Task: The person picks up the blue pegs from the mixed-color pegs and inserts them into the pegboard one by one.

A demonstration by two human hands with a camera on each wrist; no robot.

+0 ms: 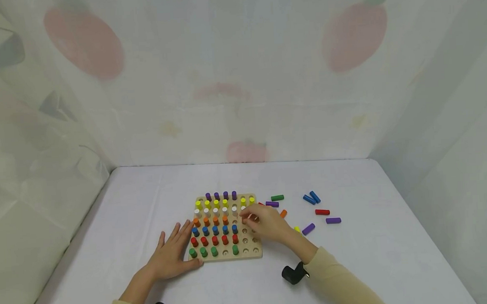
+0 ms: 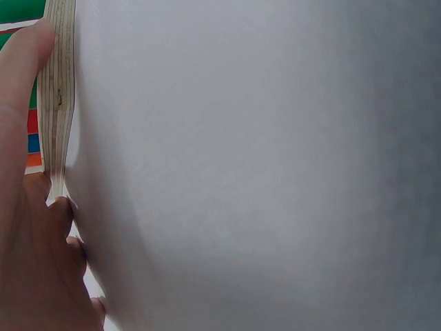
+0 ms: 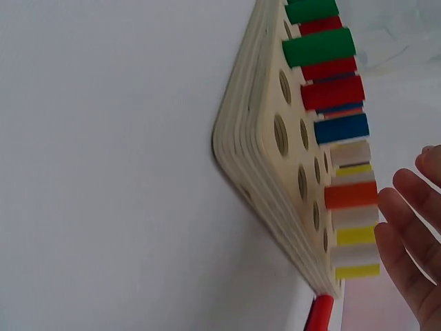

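A wooden pegboard (image 1: 249, 256) stands on the table with rows of coloured pegs upright in its holes. My left hand (image 1: 172, 254) lies spread at the board's left side, with the thumb along its near left corner. In the left wrist view, the thumb (image 2: 43, 41) rests at the board's layered edge. Over the right part of the board reaches my right hand (image 1: 268, 222). Its fingertips are right at the top of an orange peg (image 3: 351, 195), which stands in a hole. Bare holes (image 1: 245, 240) show at the near right.
Loose pegs lie right of the board, among them a green peg (image 1: 277, 197), blue pegs (image 1: 309, 199), a red peg (image 1: 322, 212) and a purple peg (image 1: 333, 220). An orange peg (image 1: 283, 213) lies close beside the right hand. White sheets with strawberry prints hang around the table.
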